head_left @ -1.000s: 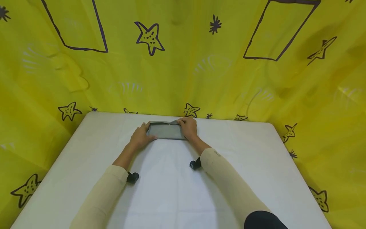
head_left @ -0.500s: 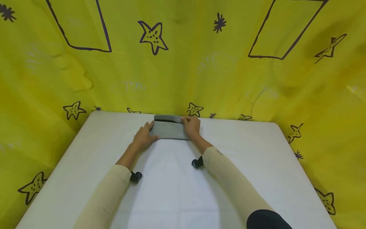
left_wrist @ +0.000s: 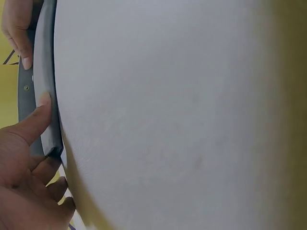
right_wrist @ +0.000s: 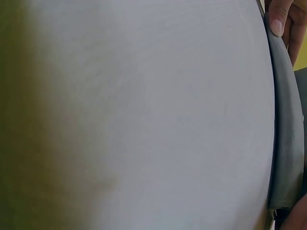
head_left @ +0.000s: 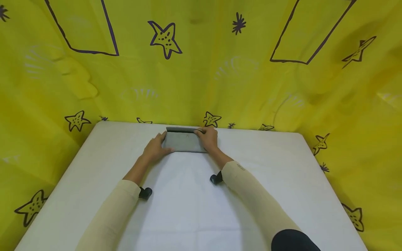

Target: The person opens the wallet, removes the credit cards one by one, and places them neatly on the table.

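A grey pouch [head_left: 183, 142] lies near the far edge of the white table, its flap [head_left: 179, 129] raised along the back. My left hand [head_left: 154, 150] holds the pouch's left end, thumb on the near side in the left wrist view and fingers round the end. At the back right, my right hand [head_left: 208, 138] pinches the flap between thumb and fingers. A small round metal snap [left_wrist: 26, 88] shows on the flap in the left wrist view. In the right wrist view the pouch's near side [right_wrist: 286, 124] runs down the right edge; its inside is hidden.
The white tabletop [head_left: 185, 195] spreads out in front of the pouch and to both sides. A yellow curtain [head_left: 194, 80] with drawn starfish hangs right behind the table and along its sides. Black camera mounts [head_left: 145, 193] stick out at both wrists.
My right hand has lifted the flap from lying low over the opening to standing up at the back. It shows narrower than half a second ago. My left hand keeps its hold.
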Demonstrator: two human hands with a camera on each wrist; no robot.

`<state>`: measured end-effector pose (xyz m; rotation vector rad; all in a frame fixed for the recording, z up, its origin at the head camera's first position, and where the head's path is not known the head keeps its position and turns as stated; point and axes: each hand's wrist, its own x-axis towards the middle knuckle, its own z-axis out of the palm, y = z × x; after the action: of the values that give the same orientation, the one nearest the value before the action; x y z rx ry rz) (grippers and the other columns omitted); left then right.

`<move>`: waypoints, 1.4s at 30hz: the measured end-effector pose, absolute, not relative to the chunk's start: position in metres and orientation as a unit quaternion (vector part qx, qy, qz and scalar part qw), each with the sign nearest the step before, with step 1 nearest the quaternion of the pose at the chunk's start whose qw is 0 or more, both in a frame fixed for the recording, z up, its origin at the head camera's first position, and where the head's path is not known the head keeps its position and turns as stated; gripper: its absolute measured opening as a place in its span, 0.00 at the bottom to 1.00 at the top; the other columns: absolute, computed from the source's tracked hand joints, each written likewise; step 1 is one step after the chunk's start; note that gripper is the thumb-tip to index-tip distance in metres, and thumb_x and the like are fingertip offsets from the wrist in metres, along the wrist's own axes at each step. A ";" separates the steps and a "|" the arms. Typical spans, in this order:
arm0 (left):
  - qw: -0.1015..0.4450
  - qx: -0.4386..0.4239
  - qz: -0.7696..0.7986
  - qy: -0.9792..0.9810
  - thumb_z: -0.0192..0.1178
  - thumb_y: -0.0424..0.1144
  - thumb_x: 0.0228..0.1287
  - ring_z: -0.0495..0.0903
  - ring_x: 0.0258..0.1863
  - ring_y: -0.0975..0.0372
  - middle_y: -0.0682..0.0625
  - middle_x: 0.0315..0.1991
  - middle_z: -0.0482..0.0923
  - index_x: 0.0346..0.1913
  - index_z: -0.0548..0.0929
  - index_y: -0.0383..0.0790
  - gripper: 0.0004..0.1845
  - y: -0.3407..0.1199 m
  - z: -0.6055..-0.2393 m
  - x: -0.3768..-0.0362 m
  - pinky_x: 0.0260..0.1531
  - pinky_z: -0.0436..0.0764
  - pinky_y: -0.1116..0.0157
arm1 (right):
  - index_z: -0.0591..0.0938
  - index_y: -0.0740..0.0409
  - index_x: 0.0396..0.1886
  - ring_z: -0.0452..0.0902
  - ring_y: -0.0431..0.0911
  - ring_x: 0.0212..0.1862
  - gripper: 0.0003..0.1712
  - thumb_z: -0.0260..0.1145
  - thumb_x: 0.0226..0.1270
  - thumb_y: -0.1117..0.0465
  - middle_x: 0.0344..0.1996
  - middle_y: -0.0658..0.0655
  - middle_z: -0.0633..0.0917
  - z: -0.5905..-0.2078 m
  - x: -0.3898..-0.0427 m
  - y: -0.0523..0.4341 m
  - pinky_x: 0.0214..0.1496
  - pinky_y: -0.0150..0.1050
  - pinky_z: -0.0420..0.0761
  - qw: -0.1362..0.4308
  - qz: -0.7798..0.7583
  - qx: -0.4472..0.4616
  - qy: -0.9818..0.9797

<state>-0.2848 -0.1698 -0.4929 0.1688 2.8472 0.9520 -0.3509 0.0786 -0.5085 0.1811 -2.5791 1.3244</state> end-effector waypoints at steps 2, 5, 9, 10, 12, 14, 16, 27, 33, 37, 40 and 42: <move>0.069 0.059 0.322 0.942 0.70 0.47 0.71 0.50 0.78 0.29 0.27 0.81 0.50 0.84 0.52 0.32 0.50 -0.173 -0.493 -0.284 0.75 0.54 0.37 | 0.93 0.62 0.45 0.88 0.53 0.47 0.13 0.77 0.68 0.57 0.40 0.60 0.92 -0.509 -0.351 0.078 0.50 0.46 0.85 0.113 0.453 0.067 -0.882; 0.069 0.065 0.335 0.937 0.70 0.45 0.71 0.49 0.79 0.31 0.28 0.81 0.50 0.84 0.51 0.32 0.50 -0.175 -0.494 -0.284 0.77 0.52 0.38 | 0.92 0.63 0.48 0.87 0.54 0.50 0.16 0.77 0.69 0.56 0.44 0.61 0.92 -0.507 -0.351 0.079 0.52 0.46 0.84 0.096 0.454 0.073 -0.883; 0.057 0.082 0.355 0.929 0.72 0.41 0.70 0.52 0.80 0.36 0.30 0.80 0.55 0.83 0.51 0.30 0.50 -0.175 -0.495 -0.285 0.78 0.50 0.42 | 0.91 0.62 0.52 0.84 0.53 0.55 0.20 0.77 0.69 0.52 0.50 0.61 0.90 -0.504 -0.354 0.087 0.56 0.46 0.82 0.061 0.458 0.080 -0.883; 0.053 0.087 0.361 0.927 0.72 0.40 0.69 0.53 0.80 0.37 0.30 0.80 0.56 0.83 0.51 0.29 0.50 -0.175 -0.495 -0.285 0.78 0.49 0.42 | 0.91 0.61 0.52 0.84 0.53 0.56 0.21 0.77 0.69 0.51 0.51 0.61 0.90 -0.503 -0.355 0.090 0.56 0.46 0.82 0.053 0.463 0.082 -0.881; 0.046 0.092 0.369 0.924 0.73 0.38 0.68 0.55 0.79 0.39 0.30 0.79 0.57 0.82 0.51 0.28 0.51 -0.174 -0.495 -0.285 0.78 0.50 0.42 | 0.91 0.61 0.52 0.83 0.54 0.56 0.21 0.78 0.68 0.50 0.51 0.61 0.90 -0.501 -0.356 0.095 0.56 0.47 0.82 0.035 0.475 0.086 -0.875; 0.039 0.092 0.376 0.921 0.74 0.37 0.67 0.56 0.79 0.39 0.30 0.79 0.57 0.82 0.51 0.29 0.51 -0.173 -0.494 -0.285 0.78 0.52 0.42 | 0.91 0.61 0.52 0.82 0.53 0.55 0.22 0.78 0.68 0.50 0.51 0.60 0.90 -0.497 -0.357 0.101 0.56 0.47 0.82 0.022 0.485 0.088 -0.870; 0.033 0.090 0.387 0.917 0.74 0.35 0.65 0.57 0.79 0.39 0.30 0.79 0.58 0.82 0.52 0.29 0.51 -0.173 -0.493 -0.284 0.77 0.54 0.43 | 0.91 0.61 0.52 0.82 0.52 0.55 0.21 0.77 0.68 0.50 0.51 0.59 0.90 -0.494 -0.358 0.107 0.55 0.46 0.81 0.007 0.491 0.087 -0.867; -0.036 0.076 0.497 0.864 0.69 0.34 0.72 0.74 0.69 0.37 0.29 0.68 0.74 0.77 0.64 0.33 0.37 -0.176 -0.491 -0.274 0.70 0.70 0.44 | 0.89 0.64 0.53 0.77 0.49 0.51 0.19 0.73 0.73 0.53 0.50 0.59 0.87 -0.484 -0.360 0.126 0.53 0.41 0.78 -0.031 0.553 0.053 -0.831; -0.086 0.094 0.536 0.834 0.63 0.36 0.78 0.82 0.59 0.39 0.30 0.58 0.82 0.71 0.73 0.32 0.24 -0.177 -0.491 -0.271 0.62 0.79 0.46 | 0.86 0.65 0.47 0.75 0.46 0.42 0.18 0.78 0.69 0.55 0.43 0.58 0.84 -0.485 -0.356 0.125 0.42 0.36 0.76 -0.001 0.583 0.002 -0.812; -0.108 0.090 0.546 0.826 0.62 0.36 0.79 0.85 0.54 0.42 0.32 0.52 0.86 0.66 0.77 0.32 0.20 -0.179 -0.492 -0.268 0.58 0.81 0.48 | 0.83 0.63 0.39 0.72 0.45 0.39 0.17 0.80 0.66 0.55 0.40 0.56 0.81 -0.484 -0.354 0.122 0.36 0.35 0.73 0.009 0.594 -0.024 -0.804; -0.114 0.079 0.556 0.819 0.61 0.37 0.79 0.86 0.50 0.44 0.34 0.48 0.88 0.62 0.79 0.32 0.16 -0.181 -0.491 -0.266 0.52 0.83 0.54 | 0.81 0.62 0.33 0.71 0.44 0.38 0.17 0.80 0.65 0.56 0.38 0.55 0.81 -0.481 -0.353 0.119 0.36 0.35 0.72 0.014 0.597 -0.024 -0.802; -0.114 0.074 0.564 0.814 0.59 0.38 0.81 0.87 0.48 0.45 0.35 0.47 0.88 0.59 0.79 0.31 0.14 -0.182 -0.490 -0.265 0.48 0.83 0.60 | 0.81 0.62 0.30 0.70 0.45 0.36 0.18 0.80 0.65 0.56 0.35 0.55 0.80 -0.479 -0.352 0.118 0.35 0.36 0.71 0.016 0.598 -0.024 -0.801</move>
<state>-0.2651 -0.1816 -0.4895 0.2506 2.7624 1.9138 -0.3523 0.1183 -0.4795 -0.0739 -2.4908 1.8584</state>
